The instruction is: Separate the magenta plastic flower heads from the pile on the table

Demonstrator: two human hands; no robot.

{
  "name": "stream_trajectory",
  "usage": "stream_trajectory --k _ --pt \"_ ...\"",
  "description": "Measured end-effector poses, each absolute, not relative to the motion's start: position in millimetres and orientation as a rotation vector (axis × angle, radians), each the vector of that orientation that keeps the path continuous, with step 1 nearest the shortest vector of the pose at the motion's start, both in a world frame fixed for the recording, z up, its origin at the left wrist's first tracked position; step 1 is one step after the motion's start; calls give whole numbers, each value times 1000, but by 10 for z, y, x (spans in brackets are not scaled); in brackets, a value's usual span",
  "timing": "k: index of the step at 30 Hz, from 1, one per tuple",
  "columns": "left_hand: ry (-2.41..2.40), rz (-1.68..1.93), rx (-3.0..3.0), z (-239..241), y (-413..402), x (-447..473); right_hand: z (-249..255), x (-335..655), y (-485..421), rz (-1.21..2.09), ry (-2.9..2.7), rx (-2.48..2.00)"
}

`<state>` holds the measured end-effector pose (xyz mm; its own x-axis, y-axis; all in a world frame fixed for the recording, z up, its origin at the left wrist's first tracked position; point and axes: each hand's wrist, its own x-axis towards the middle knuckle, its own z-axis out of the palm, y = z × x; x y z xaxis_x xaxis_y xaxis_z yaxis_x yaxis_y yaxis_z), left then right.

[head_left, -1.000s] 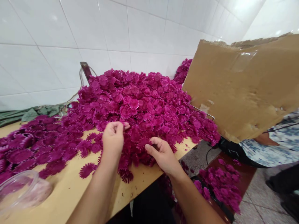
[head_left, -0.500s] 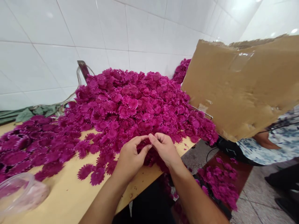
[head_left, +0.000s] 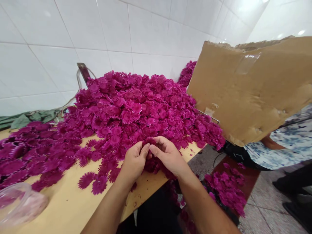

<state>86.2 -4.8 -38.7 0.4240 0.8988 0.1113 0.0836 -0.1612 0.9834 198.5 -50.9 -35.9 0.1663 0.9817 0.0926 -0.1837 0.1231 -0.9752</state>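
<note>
Between both hands a magenta flower head (head_left: pixel 149 141) shows at the fingertips. My left hand (head_left: pixel 135 160) is closed, its thumb and fingers pinching the flower's near left side. From the other side my right hand (head_left: pixel 167 154) grips it too, thumb tip close to the left thumb. The fingers cover most of this flower. Behind the hands rises a big heap of similar magenta flower heads (head_left: pixel 136 107), with toothed pale edges. A few single flower heads (head_left: pixel 99 184) lie on the yellowish table (head_left: pixel 65 208) left of my left wrist.
A clear plastic tub (head_left: pixel 23 203) stands at the near left. Green cloth (head_left: pixel 34 117) lies by the tiled wall. A large cardboard sheet (head_left: pixel 251 87) stands at the right, partly hiding a person in a patterned garment (head_left: pixel 290 143). More flowers (head_left: pixel 226 188) are piled low at the right.
My hands have shifted slightly left, and a flower head now shows between the fingertips, where it was hardly visible before. The whole view has moved a little.
</note>
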Motion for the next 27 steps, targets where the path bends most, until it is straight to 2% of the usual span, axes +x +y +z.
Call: stream_trajectory --k 7,14,21,27 --pt "963 922 1611 -405 5 872 -398 1973 -463 976 -1071 -1094" --pt "1005 1038 1864 -448 -48 861 -451 2005 -460 560 -1252 -1333" --pt "912 1024 1711 -403 -71 818 -461 1961 -484 528 -1210 -1320" --pt "925 971 1580 -398 -17 781 -407 1949 -494 639 -1201 -1274"
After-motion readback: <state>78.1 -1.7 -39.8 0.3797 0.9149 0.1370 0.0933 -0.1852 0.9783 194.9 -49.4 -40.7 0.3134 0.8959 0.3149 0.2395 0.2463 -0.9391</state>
